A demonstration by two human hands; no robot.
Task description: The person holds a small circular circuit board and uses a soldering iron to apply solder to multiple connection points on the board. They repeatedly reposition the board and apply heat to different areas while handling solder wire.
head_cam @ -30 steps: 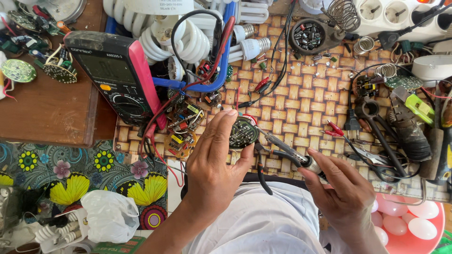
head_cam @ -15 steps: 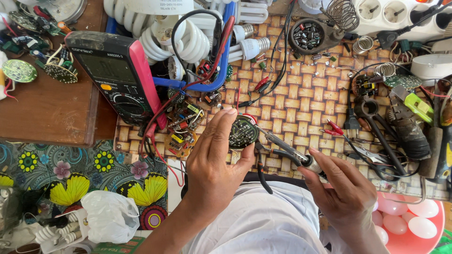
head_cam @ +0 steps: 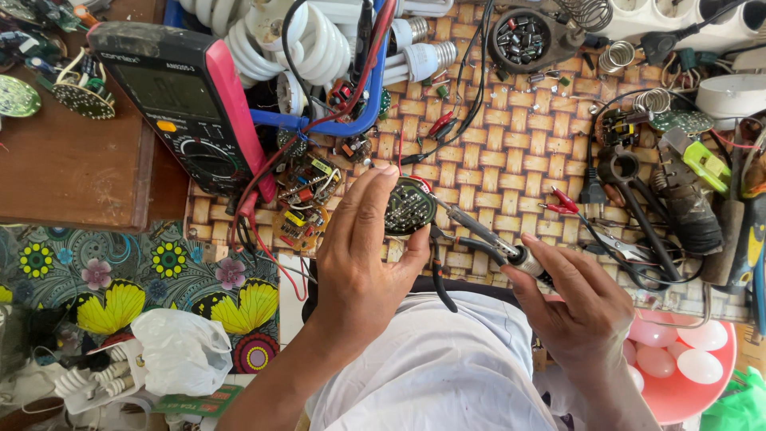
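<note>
Head view. The left hand [head_cam: 363, 263] pinched a round LED board [head_cam: 408, 207] between thumb and fingers, thumb at the board's lower right edge, fingertips over its top. The board was held tilted, just above the near edge of the woven mat [head_cam: 511, 160], about midway along that edge.

The right hand [head_cam: 578, 307] was closed around the handle of a soldering iron [head_cam: 479, 231]. The iron's metal shaft ran up and left from the hand, and its tip met the board's right rim. A pair of black-handled pliers [head_cam: 440, 271] lay under the iron at the mat's near edge, between the two hands.

Just left of the board, loose circuit boards [head_cam: 302, 199] with small parts sat on the mat, with red leads trailing from them. A multimeter [head_cam: 187, 104] with a pink side lay at the mat's far left corner, partly on a brown wooden top [head_cam: 72, 168]. Spiral lamps [head_cam: 275, 40] and a blue frame [head_cam: 351, 120] were piled along the far edge. A round dish of small parts [head_cam: 523, 36] stood at the far edge, right of middle. A black plug [head_cam: 591, 191] and red clips [head_cam: 562, 199] lay right of the iron; black scissors [head_cam: 638, 203] and other tools crowded the right edge. A pink bowl [head_cam: 686, 359] with pale round pieces sat off the near right corner. A flowered cloth [head_cam: 136, 271] and a white bag [head_cam: 183, 351] lay off the near left corner.
</note>
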